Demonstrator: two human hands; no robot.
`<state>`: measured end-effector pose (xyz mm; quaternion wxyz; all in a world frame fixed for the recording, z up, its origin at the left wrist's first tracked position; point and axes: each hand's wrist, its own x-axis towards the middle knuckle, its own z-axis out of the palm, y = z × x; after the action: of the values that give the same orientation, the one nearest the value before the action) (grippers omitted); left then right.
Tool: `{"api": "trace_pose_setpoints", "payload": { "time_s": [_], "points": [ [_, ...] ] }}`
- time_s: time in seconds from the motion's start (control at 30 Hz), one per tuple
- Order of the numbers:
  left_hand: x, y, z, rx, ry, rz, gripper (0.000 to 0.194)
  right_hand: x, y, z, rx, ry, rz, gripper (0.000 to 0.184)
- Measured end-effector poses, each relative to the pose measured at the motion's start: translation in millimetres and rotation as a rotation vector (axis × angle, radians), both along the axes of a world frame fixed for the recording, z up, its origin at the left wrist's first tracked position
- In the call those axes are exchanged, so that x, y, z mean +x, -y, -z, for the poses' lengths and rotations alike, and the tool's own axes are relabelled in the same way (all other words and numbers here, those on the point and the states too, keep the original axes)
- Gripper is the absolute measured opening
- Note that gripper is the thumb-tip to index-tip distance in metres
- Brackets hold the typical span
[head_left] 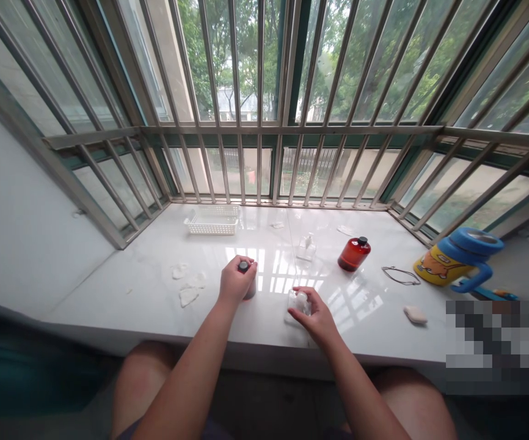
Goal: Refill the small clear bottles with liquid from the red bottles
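My left hand [236, 282] is closed around a small bottle with a black cap [243, 267], standing on the white sill. Its body is mostly hidden by my fingers; a dark reddish part shows low on the right side. To the right, my right hand [316, 315] has its thumb and fingers closed around the top of a small clear bottle [291, 313]. Beyond my hands stands another clear bottle [307, 249] with a narrow neck. A red bottle [354, 255] with a black cap is farther right, holding some liquid.
A white perforated basket [212, 221] sits at the back left. Crumpled white tissue pieces [189, 296] lie left of my left hand. On the right are a thin dark cord [401, 276], a beige bar-like piece [415, 315] and a blue-yellow jug [452, 260]. Metal bars [259, 129] line the window.
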<state>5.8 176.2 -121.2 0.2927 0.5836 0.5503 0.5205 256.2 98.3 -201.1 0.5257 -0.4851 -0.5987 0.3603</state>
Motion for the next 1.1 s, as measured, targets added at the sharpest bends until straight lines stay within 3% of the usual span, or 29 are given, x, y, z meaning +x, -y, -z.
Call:
{"api": "trace_pose_setpoints", "payload": {
  "time_s": [0.37,0.73,1.1],
  "points": [
    [0.8,0.3,-0.7,0.023,0.013,0.002,0.017,1.3,-2.1,8.2,-0.012,-0.046,0.009,0.053],
    [0.5,0.3,-1.4,0.015,0.013,0.001,0.018,0.8,-0.7,0.6,0.026,0.021,-0.016,0.042],
    [0.3,1.0,-1.0,0.011,0.016,-0.001,0.018,1.1,-1.5,6.2,-0.019,-0.05,0.001,0.05]
  ]
}}
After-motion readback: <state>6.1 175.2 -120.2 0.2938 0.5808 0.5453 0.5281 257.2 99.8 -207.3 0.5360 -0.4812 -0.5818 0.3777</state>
